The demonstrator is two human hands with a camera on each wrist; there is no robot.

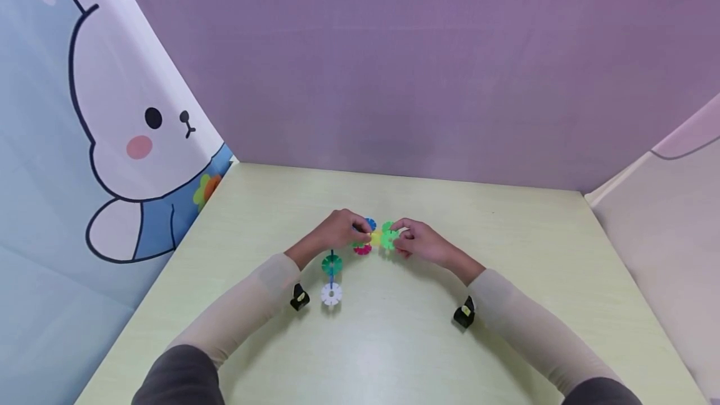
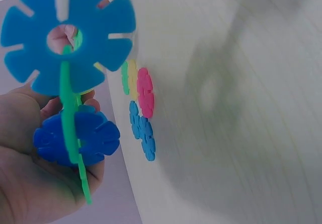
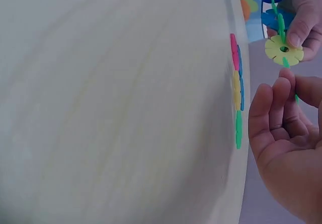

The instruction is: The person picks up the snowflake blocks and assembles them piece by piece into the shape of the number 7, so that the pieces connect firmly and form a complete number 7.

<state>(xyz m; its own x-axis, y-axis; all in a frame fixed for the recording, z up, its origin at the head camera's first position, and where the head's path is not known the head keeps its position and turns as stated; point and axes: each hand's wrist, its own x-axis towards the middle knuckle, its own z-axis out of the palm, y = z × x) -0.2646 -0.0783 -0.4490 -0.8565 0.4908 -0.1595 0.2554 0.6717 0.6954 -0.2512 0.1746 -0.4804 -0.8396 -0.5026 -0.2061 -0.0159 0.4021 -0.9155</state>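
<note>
My left hand grips a chain of slotted plastic snowflake discs linked at right angles. In the left wrist view, a light-blue disc is nearest, then an edge-on green disc and a dark-blue disc in front of the palm. The chain's near end, seen from the head, has a teal-looking disc and a white disc. A yellow disc is by my left thumb. My right hand pinches a green disc, seen edge-on and right against the yellow one in the right wrist view.
Loose discs lie on the pale table below my hands: a pink disc, a yellow disc, a green disc and blue discs. A purple panel stands behind the table, with a rabbit-print cloth at the left.
</note>
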